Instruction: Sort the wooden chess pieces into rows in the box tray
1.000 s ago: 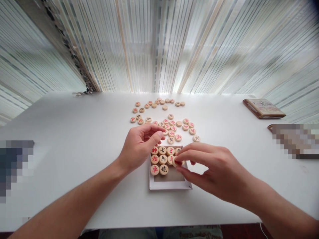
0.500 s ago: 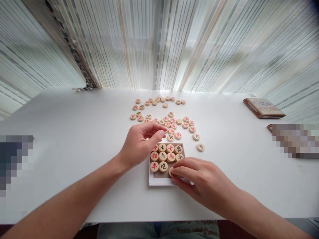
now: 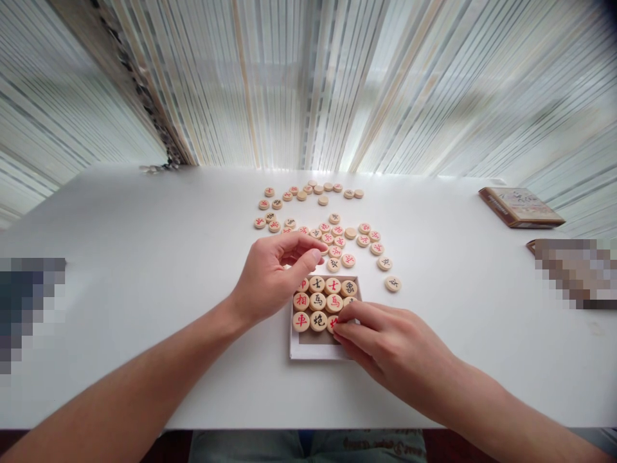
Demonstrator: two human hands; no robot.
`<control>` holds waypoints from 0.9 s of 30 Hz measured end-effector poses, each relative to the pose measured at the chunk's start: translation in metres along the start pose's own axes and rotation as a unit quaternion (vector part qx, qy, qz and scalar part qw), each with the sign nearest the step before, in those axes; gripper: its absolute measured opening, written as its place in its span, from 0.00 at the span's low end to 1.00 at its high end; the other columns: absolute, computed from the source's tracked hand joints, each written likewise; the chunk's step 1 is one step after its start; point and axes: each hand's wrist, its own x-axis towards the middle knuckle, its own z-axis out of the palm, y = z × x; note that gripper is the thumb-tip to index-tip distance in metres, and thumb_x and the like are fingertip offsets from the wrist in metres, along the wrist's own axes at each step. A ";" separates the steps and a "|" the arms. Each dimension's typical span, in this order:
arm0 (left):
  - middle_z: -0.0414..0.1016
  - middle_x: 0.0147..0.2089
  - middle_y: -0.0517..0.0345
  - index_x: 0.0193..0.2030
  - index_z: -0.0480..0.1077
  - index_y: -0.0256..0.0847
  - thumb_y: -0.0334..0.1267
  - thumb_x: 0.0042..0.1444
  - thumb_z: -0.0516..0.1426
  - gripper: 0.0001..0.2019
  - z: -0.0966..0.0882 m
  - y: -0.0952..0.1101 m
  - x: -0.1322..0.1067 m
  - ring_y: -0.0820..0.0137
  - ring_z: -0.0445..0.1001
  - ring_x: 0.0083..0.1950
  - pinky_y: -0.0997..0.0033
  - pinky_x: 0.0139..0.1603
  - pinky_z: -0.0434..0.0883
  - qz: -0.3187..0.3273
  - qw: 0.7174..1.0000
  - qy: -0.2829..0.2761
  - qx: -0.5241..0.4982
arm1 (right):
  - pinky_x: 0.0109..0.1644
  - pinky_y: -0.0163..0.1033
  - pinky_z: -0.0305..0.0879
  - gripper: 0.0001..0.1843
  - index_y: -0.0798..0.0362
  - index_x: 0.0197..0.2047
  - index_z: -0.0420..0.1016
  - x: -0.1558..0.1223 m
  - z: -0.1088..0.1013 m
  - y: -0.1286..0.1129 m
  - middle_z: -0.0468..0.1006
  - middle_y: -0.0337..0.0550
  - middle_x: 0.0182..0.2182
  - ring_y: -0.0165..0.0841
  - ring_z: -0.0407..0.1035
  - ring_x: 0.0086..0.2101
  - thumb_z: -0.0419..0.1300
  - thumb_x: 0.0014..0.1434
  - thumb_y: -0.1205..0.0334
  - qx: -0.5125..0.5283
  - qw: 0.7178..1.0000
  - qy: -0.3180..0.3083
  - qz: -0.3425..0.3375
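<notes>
A shallow white box [image 3: 313, 350] lies on the white table, holding rows of round wooden chess pieces [image 3: 317, 301] with red and black characters. My right hand [image 3: 385, 347] has its fingertips pinched on a red-marked piece [image 3: 333, 323] in the box's third row. My left hand [image 3: 272, 276] rests curled at the box's upper left corner, with the thumb and fingers closed together; what they hold, if anything, is hidden.
Several loose chess pieces [image 3: 332, 235] lie scattered beyond the box toward the curtain. One piece [image 3: 393, 283] sits alone to the right. A brown box lid [image 3: 520, 207] lies at the far right. Blurred patches sit at both table edges.
My right hand carried a piece from above the box down to its lower row and then slid it up beside the others. My left hand has stayed put.
</notes>
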 end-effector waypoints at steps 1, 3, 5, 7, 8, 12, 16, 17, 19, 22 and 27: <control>0.86 0.37 0.54 0.41 0.84 0.38 0.37 0.62 0.64 0.07 0.000 0.000 0.000 0.65 0.85 0.39 0.68 0.41 0.80 0.000 1.000 0.000 0.000 | 0.32 0.39 0.68 0.19 0.53 0.35 0.80 0.000 0.000 0.000 0.82 0.46 0.34 0.34 0.76 0.30 0.53 0.75 0.73 -0.002 1.000 0.001 -0.003; 0.86 0.37 0.54 0.41 0.84 0.39 0.37 0.62 0.64 0.07 -0.001 0.000 0.001 0.65 0.85 0.39 0.68 0.41 0.80 -0.001 1.000 0.000 0.001 | 0.32 0.39 0.68 0.18 0.53 0.35 0.80 -0.001 0.001 0.000 0.82 0.46 0.34 0.33 0.76 0.30 0.53 0.75 0.73 -0.006 1.000 0.004 -0.009; 0.87 0.37 0.54 0.41 0.84 0.39 0.38 0.62 0.64 0.07 -0.001 -0.001 0.002 0.65 0.85 0.39 0.68 0.41 0.80 -0.001 1.000 0.002 0.005 | 0.31 0.40 0.67 0.18 0.53 0.36 0.80 -0.002 0.002 0.000 0.82 0.46 0.34 0.34 0.75 0.29 0.53 0.75 0.73 -0.009 1.000 0.006 -0.014; 0.87 0.37 0.54 0.41 0.84 0.39 0.38 0.62 0.64 0.07 -0.001 -0.002 0.002 0.65 0.85 0.39 0.68 0.41 0.80 0.001 1.000 0.004 0.007 | 0.31 0.41 0.67 0.18 0.54 0.36 0.81 -0.002 0.002 0.001 0.82 0.46 0.34 0.35 0.75 0.29 0.53 0.75 0.73 -0.011 1.000 0.007 -0.017; 0.87 0.37 0.54 0.41 0.84 0.39 0.38 0.63 0.64 0.07 -0.001 -0.003 0.002 0.65 0.85 0.39 0.69 0.41 0.80 0.002 1.000 0.004 0.007 | 0.30 0.41 0.67 0.18 0.55 0.37 0.81 -0.002 0.003 0.001 0.82 0.47 0.34 0.35 0.75 0.29 0.53 0.75 0.73 -0.012 1.000 0.007 -0.017; 0.86 0.36 0.54 0.41 0.84 0.38 0.37 0.63 0.64 0.07 -0.002 -0.004 0.002 0.66 0.85 0.39 0.70 0.40 0.80 0.003 1.000 0.003 0.001 | 0.29 0.43 0.67 0.18 0.56 0.38 0.82 -0.001 0.003 0.000 0.83 0.47 0.35 0.36 0.76 0.28 0.54 0.74 0.73 -0.008 1.000 0.011 -0.018; 0.87 0.38 0.53 0.41 0.84 0.38 0.36 0.63 0.64 0.06 -0.011 -0.001 0.008 0.67 0.85 0.38 0.70 0.40 0.80 0.019 0.999 0.028 0.006 | 0.30 0.41 0.69 0.17 0.54 0.38 0.82 0.000 -0.008 -0.001 0.83 0.47 0.34 0.35 0.77 0.28 0.54 0.75 0.71 0.008 0.999 0.035 -0.009; 0.87 0.38 0.53 0.41 0.84 0.38 0.36 0.63 0.64 0.07 -0.015 0.000 0.012 0.67 0.85 0.38 0.70 0.40 0.80 0.026 0.999 0.044 0.010 | 0.30 0.40 0.70 0.17 0.53 0.38 0.82 0.001 -0.013 -0.001 0.83 0.46 0.34 0.34 0.77 0.28 0.54 0.75 0.70 0.017 0.999 0.042 -0.004; 0.86 0.36 0.53 0.41 0.84 0.37 0.37 0.63 0.64 0.07 -0.027 -0.001 0.019 0.68 0.84 0.37 0.70 0.40 0.81 0.041 0.995 0.091 0.021 | 0.33 0.38 0.72 0.14 0.51 0.39 0.82 0.008 -0.026 0.003 0.84 0.46 0.36 0.33 0.78 0.30 0.57 0.75 0.68 0.038 0.998 0.057 0.003; 0.84 0.31 0.56 0.39 0.83 0.37 0.37 0.62 0.63 0.07 -0.045 -0.006 0.031 0.68 0.82 0.33 0.69 0.39 0.80 0.068 0.983 0.166 0.049 | 0.33 0.38 0.73 0.10 0.50 0.39 0.83 0.031 -0.043 0.018 0.86 0.45 0.35 0.33 0.78 0.29 0.62 0.73 0.64 0.069 0.993 0.098 0.002; 0.87 0.38 0.53 0.41 0.83 0.39 0.39 0.62 0.61 0.09 -0.066 -0.020 0.043 0.66 0.85 0.38 0.69 0.43 0.79 0.046 0.965 0.141 0.215 | 0.24 0.36 0.62 0.09 0.52 0.37 0.86 0.075 -0.033 0.056 0.80 0.39 0.23 0.28 0.67 0.20 0.66 0.68 0.60 0.168 0.958 0.194 0.126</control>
